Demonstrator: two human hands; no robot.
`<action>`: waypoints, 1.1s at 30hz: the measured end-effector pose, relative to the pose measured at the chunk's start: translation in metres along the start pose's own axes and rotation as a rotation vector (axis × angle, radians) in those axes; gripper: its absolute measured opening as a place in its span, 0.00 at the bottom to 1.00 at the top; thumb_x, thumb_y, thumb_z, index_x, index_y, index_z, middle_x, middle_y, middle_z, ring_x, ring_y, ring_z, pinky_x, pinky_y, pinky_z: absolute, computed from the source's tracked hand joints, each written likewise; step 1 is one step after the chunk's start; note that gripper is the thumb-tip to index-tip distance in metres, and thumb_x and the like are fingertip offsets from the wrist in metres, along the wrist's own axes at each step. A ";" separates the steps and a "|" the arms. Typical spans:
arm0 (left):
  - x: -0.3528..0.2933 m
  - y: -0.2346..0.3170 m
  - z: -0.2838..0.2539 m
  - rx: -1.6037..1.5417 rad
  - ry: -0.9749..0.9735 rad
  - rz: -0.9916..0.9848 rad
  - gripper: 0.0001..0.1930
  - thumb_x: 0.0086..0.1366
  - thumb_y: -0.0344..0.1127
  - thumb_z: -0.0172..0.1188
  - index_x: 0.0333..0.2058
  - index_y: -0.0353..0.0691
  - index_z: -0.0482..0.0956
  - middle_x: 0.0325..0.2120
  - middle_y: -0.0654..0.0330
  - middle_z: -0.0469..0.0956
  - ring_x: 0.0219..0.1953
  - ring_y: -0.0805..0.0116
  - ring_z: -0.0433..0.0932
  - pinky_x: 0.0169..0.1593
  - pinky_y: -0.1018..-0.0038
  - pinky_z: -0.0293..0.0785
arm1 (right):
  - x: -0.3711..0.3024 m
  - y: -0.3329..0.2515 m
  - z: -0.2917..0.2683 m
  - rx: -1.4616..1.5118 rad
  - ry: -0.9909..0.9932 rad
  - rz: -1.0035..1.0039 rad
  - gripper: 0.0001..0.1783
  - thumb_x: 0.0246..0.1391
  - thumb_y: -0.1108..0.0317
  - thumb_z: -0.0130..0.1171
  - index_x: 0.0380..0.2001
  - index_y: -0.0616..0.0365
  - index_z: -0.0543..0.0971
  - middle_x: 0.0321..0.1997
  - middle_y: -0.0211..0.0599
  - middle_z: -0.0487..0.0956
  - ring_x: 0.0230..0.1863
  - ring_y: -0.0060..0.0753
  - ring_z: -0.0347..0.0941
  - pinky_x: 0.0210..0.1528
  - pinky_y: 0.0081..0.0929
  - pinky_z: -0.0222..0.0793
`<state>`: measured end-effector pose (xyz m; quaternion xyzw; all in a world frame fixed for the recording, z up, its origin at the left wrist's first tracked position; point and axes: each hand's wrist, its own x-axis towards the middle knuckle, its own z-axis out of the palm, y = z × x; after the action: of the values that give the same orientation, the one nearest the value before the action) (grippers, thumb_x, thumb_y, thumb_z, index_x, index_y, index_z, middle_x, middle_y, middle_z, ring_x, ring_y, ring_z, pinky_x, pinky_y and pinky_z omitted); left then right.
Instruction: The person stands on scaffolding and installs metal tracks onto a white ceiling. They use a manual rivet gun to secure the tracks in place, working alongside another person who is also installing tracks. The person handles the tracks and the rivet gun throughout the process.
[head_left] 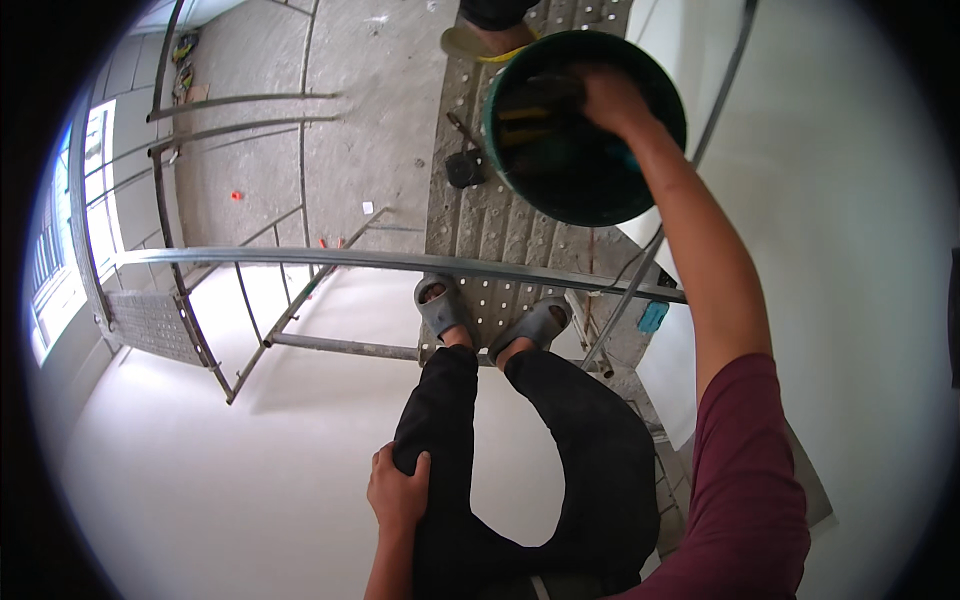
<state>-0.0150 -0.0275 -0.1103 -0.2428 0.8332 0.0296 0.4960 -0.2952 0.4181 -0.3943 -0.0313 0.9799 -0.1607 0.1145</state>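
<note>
A dark green bucket (578,205) stands on the perforated metal scaffold plank (462,225). My right hand (608,100) reaches down into it, with the fingers lost in the dark interior. Beside that hand lie yellow handle-like pieces (525,125), whose kind I cannot make out. My left hand (397,492) rests on my black-trousered left leg near the knee, thumb apart from the fingers, holding nothing. Just left of the bucket is a small black block-shaped object (464,169) with a dark handle-like piece next to it.
A metal bar (400,261) crosses over the plank in front of my grey slippers (440,308). Another person's foot in a yellow sandal (480,43) is beyond the bucket. Scaffold tubes (160,200) rise at left. A teal object (653,316) sits right of the plank, near a white wall (840,250).
</note>
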 end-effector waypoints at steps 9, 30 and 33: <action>-0.011 -0.008 0.023 0.140 -0.039 0.059 0.36 0.56 0.58 0.59 0.52 0.30 0.72 0.47 0.43 0.75 0.51 0.44 0.75 0.55 0.55 0.70 | -0.189 -0.159 -0.168 0.862 0.088 0.304 0.16 0.54 0.65 0.60 0.43 0.54 0.67 0.27 0.52 0.76 0.32 0.61 0.76 0.34 0.47 0.69; -0.049 0.061 -0.064 0.358 -0.055 0.747 0.31 0.61 0.58 0.52 0.38 0.29 0.82 0.41 0.36 0.78 0.49 0.40 0.76 0.54 0.54 0.70 | -0.765 -0.256 -0.204 1.304 -0.039 1.558 0.32 0.63 0.41 0.37 0.48 0.60 0.72 0.32 0.45 0.78 0.23 0.36 0.72 0.24 0.35 0.70; -0.057 0.094 -0.068 0.485 -0.008 0.895 0.30 0.62 0.58 0.52 0.38 0.29 0.82 0.42 0.36 0.78 0.49 0.40 0.76 0.54 0.54 0.70 | -0.789 -0.298 -0.195 1.317 0.111 1.684 0.31 0.64 0.42 0.33 0.44 0.60 0.72 0.27 0.44 0.77 0.19 0.37 0.71 0.19 0.37 0.69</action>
<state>-0.0890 0.0566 -0.0456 0.2604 0.8364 0.0458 0.4801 0.4331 0.2734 0.0509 0.7304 0.4103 -0.5283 0.1380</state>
